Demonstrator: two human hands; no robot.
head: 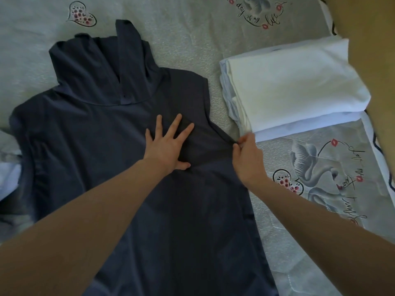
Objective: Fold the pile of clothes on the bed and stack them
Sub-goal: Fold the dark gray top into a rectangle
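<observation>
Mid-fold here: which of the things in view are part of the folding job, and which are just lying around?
Part of the job:
- dark blue hooded garment, spread flat
- left hand, pressing flat on it
- right hand, pinching its right edge
- stack of folded white clothes
- pale cloth at the left edge, possibly unfolded laundry

Just lying about:
- printed bedsheet

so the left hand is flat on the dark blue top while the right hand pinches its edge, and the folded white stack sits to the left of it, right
Not quite. The head view shows the folded white stack to the right of the dark blue top, not the left. The rest holds: the left hand lies flat on it and the right hand pinches its edge.
</observation>
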